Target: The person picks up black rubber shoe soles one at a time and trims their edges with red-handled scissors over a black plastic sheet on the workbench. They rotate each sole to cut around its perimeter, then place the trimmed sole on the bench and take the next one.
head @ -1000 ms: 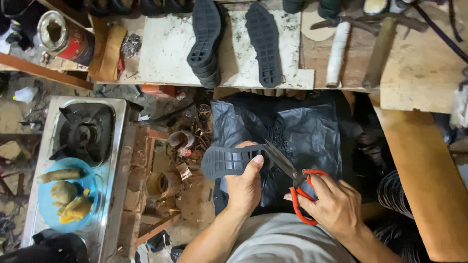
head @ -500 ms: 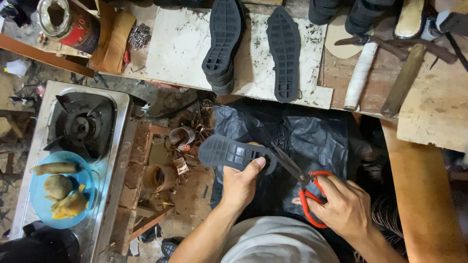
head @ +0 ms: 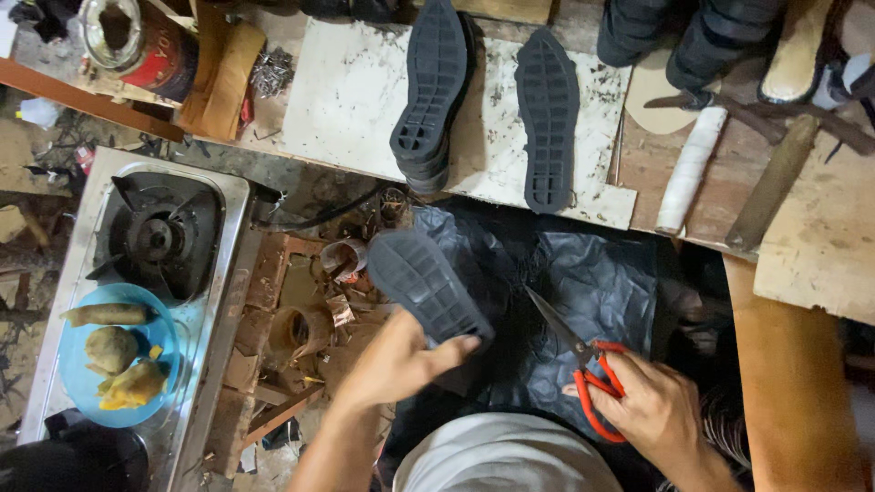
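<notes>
Beyond both hands lies a black plastic sheet over the lap. The left hand grips a dark rubber shoe sole by its near end, tread up (angled away to the left). The right hand, beside it, holds red-handled scissors, blades pointing toward the sole.

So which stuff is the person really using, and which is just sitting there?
In use:
- left hand holding a black shoe sole
- right hand holding red-handled scissors

Lying about:
- two black soles on the white board
- gas stove
- blue plate of food
- tin can
</notes>
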